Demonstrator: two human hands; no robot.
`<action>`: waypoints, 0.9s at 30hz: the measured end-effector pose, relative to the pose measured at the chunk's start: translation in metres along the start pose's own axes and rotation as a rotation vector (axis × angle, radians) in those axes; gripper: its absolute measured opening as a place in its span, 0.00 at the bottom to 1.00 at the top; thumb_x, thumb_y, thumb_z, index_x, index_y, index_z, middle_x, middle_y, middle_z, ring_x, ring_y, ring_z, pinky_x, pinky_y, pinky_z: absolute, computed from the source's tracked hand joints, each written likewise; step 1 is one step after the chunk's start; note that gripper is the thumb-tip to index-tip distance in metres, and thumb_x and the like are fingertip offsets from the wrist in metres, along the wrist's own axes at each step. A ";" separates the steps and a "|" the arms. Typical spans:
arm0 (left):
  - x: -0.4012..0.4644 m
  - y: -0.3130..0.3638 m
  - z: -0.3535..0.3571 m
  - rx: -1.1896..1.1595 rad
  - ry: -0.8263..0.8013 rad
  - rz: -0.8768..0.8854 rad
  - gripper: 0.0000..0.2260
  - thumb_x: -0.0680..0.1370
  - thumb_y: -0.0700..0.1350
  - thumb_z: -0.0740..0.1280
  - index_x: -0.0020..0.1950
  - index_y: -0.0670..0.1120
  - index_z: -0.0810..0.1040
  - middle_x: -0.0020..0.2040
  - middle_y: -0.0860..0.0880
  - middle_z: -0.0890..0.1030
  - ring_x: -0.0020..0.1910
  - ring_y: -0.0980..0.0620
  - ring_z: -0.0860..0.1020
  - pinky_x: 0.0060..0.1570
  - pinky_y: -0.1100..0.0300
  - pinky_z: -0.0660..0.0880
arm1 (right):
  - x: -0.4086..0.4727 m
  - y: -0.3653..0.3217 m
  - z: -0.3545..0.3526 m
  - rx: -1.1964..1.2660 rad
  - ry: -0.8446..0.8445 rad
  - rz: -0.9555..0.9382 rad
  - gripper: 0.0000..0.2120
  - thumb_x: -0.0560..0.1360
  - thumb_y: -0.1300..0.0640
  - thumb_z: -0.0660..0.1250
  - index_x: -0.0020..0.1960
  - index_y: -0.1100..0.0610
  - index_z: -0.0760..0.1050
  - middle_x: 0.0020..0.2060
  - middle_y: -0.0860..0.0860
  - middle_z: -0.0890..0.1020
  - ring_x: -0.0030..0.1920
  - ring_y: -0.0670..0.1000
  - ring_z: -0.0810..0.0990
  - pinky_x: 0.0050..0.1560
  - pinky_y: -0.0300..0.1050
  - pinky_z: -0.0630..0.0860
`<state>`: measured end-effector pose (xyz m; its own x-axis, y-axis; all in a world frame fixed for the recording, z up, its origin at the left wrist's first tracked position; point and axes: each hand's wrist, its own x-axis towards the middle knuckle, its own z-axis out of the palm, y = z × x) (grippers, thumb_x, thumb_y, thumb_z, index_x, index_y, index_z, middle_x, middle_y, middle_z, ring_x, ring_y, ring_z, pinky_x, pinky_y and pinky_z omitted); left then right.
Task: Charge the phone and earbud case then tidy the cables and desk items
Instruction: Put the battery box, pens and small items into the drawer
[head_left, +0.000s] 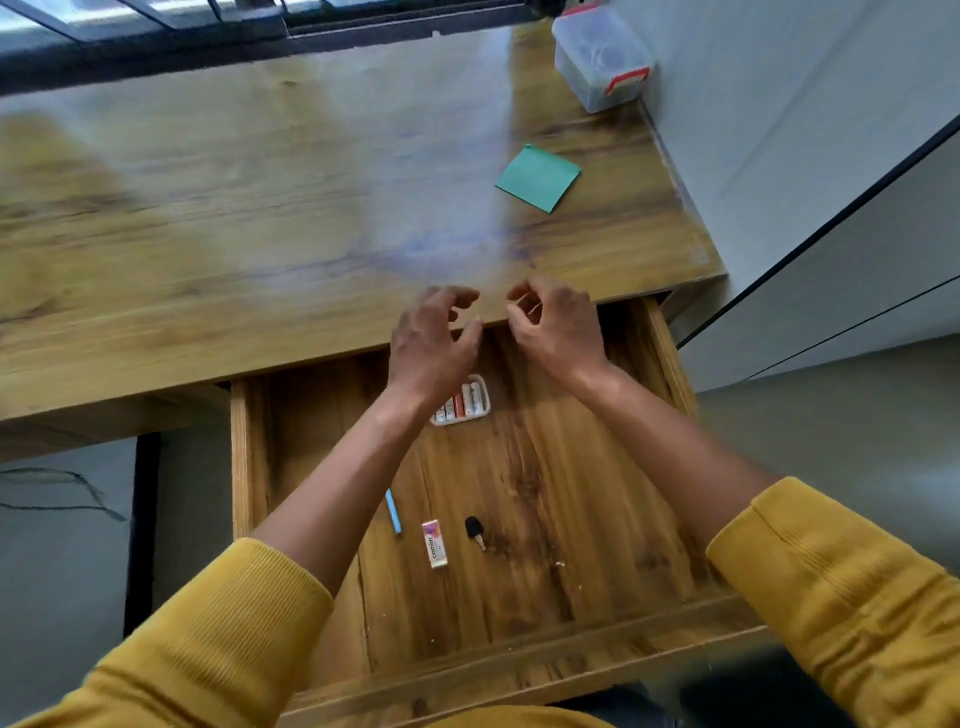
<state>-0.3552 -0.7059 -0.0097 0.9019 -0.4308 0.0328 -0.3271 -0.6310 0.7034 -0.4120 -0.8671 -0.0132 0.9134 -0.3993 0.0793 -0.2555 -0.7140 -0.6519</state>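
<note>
Over the open drawer (571, 519), at the front edge of the table (260, 234), 2 hands were held close together without touching. Left hand (434, 338): fingers loosely curled and spread apart, nothing visible in them. Right hand (556, 325): fingers curled inward, thumb and forefinger nearly meeting; whether they pinched something small could not be told. Both forearms came out of mustard-yellow sleeves (841, 597) at 5 and 7 o'clock of the view.

Drawer contents, 4 items:
- A small clear tray of batteries (467, 402) lay just below the left wrist, partly hidden by it.
- A blue pen (393, 512) lay at 7 o'clock from the tray, beside the left forearm.
- A white eraser (435, 544) with a coloured wrapper lay just at 3 o'clock of the pen.
- A black-headed key (476, 531) lay near the eraser, at its 3 o'clock, apart from it.

Table surface, 2 items:
- A green sticky-note pad (538, 177) lay at 1 o'clock from the hands, well apart from them.
- A clear plastic box (600, 57) with a red latch stood in the far corner at 1 o'clock, against the wall.

Neither phone, earbud case nor charging cable could be seen in the view. A dark line, possibly a cable, lay on the floor at 9 o'clock; blur prevented confirmation.
</note>
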 end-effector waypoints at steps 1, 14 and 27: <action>0.012 0.002 0.003 0.013 0.008 -0.001 0.15 0.82 0.48 0.71 0.69 0.49 0.81 0.64 0.50 0.82 0.58 0.55 0.80 0.56 0.62 0.74 | 0.013 0.002 -0.003 -0.010 0.012 0.014 0.09 0.81 0.55 0.71 0.59 0.57 0.81 0.50 0.53 0.86 0.48 0.51 0.85 0.52 0.48 0.84; 0.167 0.024 0.043 0.130 0.042 -0.080 0.22 0.83 0.51 0.67 0.76 0.48 0.75 0.72 0.48 0.79 0.71 0.44 0.74 0.71 0.51 0.68 | 0.169 0.052 -0.023 -0.245 -0.018 0.122 0.23 0.77 0.53 0.71 0.71 0.55 0.74 0.69 0.57 0.75 0.69 0.60 0.73 0.66 0.48 0.70; 0.206 0.028 0.072 0.143 -0.082 -0.131 0.25 0.79 0.43 0.65 0.78 0.49 0.71 0.73 0.47 0.77 0.73 0.41 0.68 0.70 0.53 0.66 | 0.181 0.078 -0.009 -0.329 -0.010 -0.012 0.13 0.78 0.54 0.69 0.61 0.52 0.81 0.63 0.55 0.79 0.65 0.59 0.74 0.60 0.51 0.75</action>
<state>-0.1995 -0.8590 -0.0343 0.9151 -0.3865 -0.1145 -0.2505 -0.7678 0.5896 -0.2689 -0.9999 -0.0430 0.9196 -0.3852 0.0773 -0.3318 -0.8669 -0.3720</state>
